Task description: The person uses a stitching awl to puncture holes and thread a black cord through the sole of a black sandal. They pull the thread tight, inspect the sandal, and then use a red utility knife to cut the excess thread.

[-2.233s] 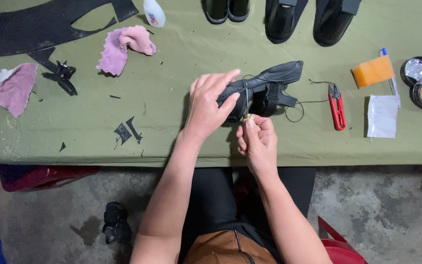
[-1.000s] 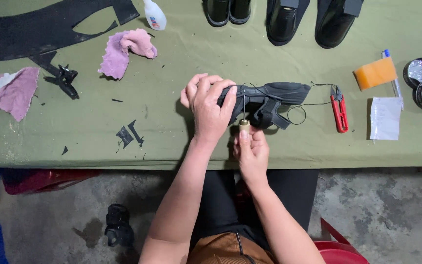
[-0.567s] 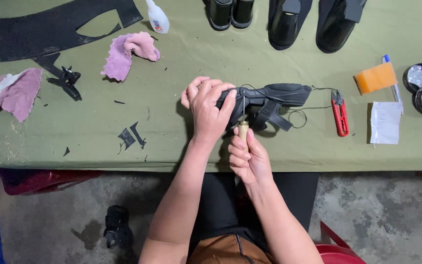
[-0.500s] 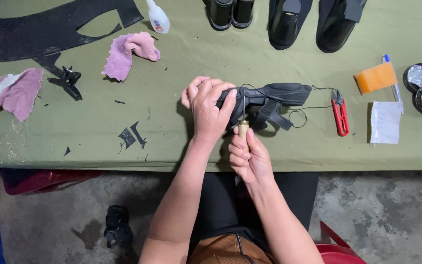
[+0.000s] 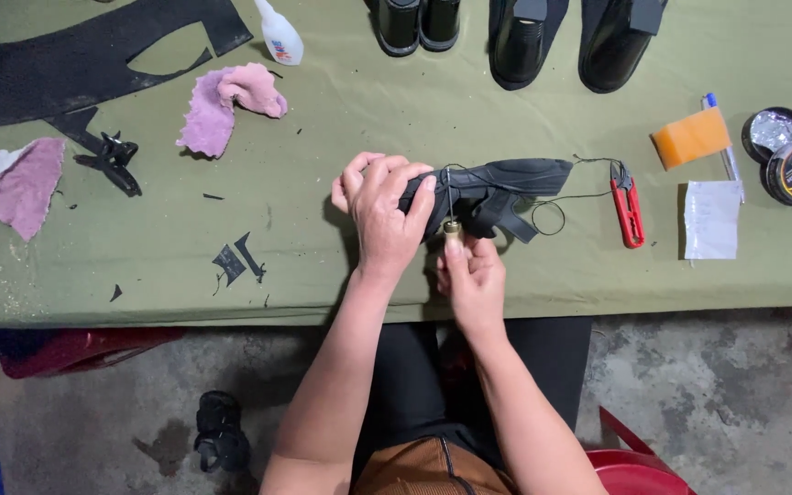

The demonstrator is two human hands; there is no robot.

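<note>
**Stitching black leather at the table edge**

While my left hand [image 5: 385, 206] presses down over one end of the black leather piece [image 5: 497, 188], my fingers are curled and clamped on it, pinning it flat to the green table cover [image 5: 341, 119] so it cannot slide. The piece lies directly under my left fingertips and runs off to their right, near the table's front edge. My right hand [image 5: 471, 280] sits just below it, fingers pinched tight around a small awl with a pale wooden handle [image 5: 452, 229], its thin metal shaft standing upright into the leather just beside my left index finger. I judge the upright hold is there to drive the point straight through.

Black thread [image 5: 552, 206] loops out beyond my right fingertips toward the red snips [image 5: 627, 203], which lie just past the far end of the leather, within easy reach. Farther right are an orange sponge [image 5: 689, 137], a white paper slip [image 5: 712, 220] and two round tins [image 5: 786, 158]. Well off to the left of my left hand lie pink rags [image 5: 226, 105], black offcuts [image 5: 236, 261] and a large black leather sheet [image 5: 84, 60]; a glue bottle [image 5: 279, 35] and black shoes [image 5: 561, 37] stand beyond my knuckles.

Compared with half a second ago, almost nothing has moved. Two seconds back, my left fingers were spread looser and the leather sat more tilted; now the grip is closed and the piece lies level.
</note>
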